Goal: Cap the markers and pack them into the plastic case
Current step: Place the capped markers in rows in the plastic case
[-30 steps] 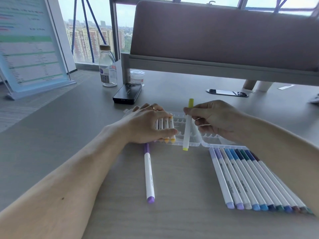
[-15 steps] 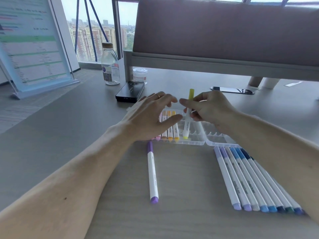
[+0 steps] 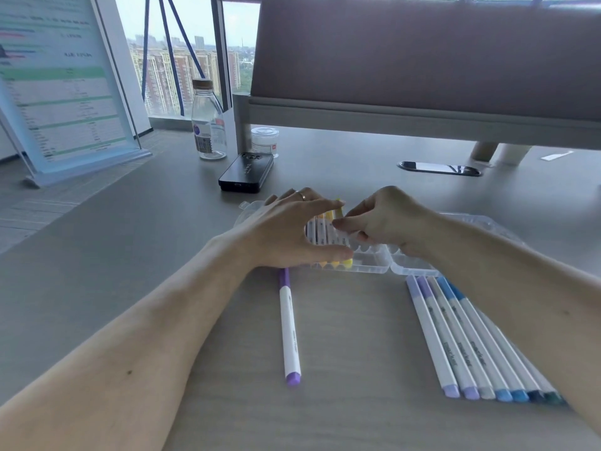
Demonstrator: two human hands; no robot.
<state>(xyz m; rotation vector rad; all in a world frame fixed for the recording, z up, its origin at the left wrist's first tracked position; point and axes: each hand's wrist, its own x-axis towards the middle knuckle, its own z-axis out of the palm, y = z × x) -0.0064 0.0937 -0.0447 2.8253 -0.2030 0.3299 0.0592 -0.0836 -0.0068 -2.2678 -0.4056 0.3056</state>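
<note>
A clear plastic case (image 3: 374, 263) lies open on the table in front of me, with several capped markers in its left slots. My right hand (image 3: 387, 222) presses a yellow-green marker (image 3: 345, 242) down into the slot beside them, fingers pinched on its barrel. My left hand (image 3: 289, 232) rests spread over the case's left part, thumb at the markers' near ends. A purple marker (image 3: 289, 330) lies loose on the table below my left hand. A row of several capped markers (image 3: 471, 340), purple to blue and green, lies at the right, partly under my right forearm.
A black phone-like device (image 3: 247, 172) lies behind the case, with a clear bottle (image 3: 208, 125) and a small white jar (image 3: 265, 141) further back. A sign stand (image 3: 65, 92) is at the far left. A grey padded divider (image 3: 422, 60) spans the back.
The yellow-green marker, held upright above the case a second ago, has come down flat into the case next to the packed markers. My left hand stayed on the case.
</note>
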